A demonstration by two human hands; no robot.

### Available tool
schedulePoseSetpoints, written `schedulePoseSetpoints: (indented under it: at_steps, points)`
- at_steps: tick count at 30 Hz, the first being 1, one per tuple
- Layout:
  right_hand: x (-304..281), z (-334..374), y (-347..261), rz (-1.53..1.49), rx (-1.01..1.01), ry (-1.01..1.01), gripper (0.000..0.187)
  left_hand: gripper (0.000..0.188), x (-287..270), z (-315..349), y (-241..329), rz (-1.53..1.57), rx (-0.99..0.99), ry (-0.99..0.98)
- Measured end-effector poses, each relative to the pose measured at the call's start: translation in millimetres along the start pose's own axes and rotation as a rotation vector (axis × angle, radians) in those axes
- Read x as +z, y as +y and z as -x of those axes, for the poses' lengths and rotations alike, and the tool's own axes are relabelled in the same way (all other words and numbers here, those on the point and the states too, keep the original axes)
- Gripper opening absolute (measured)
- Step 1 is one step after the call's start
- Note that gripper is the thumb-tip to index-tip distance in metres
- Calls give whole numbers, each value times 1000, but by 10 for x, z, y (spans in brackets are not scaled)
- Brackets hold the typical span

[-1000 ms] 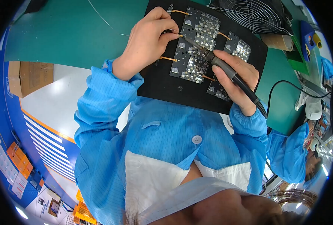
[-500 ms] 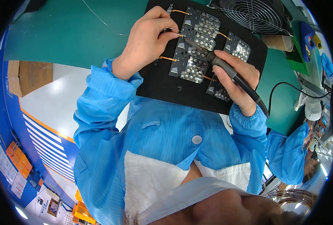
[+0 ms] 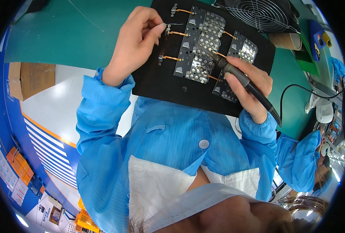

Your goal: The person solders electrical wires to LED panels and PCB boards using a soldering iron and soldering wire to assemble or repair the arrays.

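Observation:
My left hand (image 3: 135,44) pinches a thin strand of solder wire (image 3: 175,24), whose end sticks out to the right above the small metal connectors. Fingers wrapped around its handle, my right hand (image 3: 256,87) holds a soldering iron (image 3: 238,76). The iron's tip points up-left over the middle of a column of black circuit boards (image 3: 179,71) with shiny round parts. Short orange wires (image 3: 171,58) run from the boards to small metal connectors (image 3: 161,59) on their left. The boards lie on a black mat (image 3: 157,86). A second column of boards (image 3: 237,40) is partly hidden by my right hand.
A fan with a wire guard (image 3: 262,15) stands at the far right of the green table (image 3: 75,42). Beside it are a cardboard roll (image 3: 285,41) and a green bin (image 3: 307,58). A black cable (image 3: 293,87) curves at the right. Another person's blue sleeve (image 3: 300,159) shows at lower right.
My left hand has drawn back to the left with the solder wire, uncovering the middle orange wire and its connector. The soldering iron has shifted slightly; the mat has moved a little.

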State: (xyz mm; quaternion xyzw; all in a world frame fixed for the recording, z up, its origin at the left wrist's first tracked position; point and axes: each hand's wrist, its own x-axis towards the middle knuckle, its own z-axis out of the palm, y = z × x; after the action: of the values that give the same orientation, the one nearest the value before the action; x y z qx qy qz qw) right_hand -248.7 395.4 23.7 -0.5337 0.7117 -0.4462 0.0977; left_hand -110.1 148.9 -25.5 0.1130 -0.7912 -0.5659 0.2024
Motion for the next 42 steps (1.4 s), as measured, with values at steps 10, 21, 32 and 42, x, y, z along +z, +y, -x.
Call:
schedulePoseSetpoints:
  at_steps: [10,21,32,42]
  points:
    - [105,150,-66,18,-151,-51,32,9,21,292,267,-408,180,-40]
    - [214,201,-29,21,-191,-56,35,8,107,356,245,-456,182,-22]
    - [201,179,-44,32,-194,-61,34,10,202,306,208,-519,290,-22]
    - [193,182,-62,43,-165,-56,32,11,197,314,187,-343,88,-109]
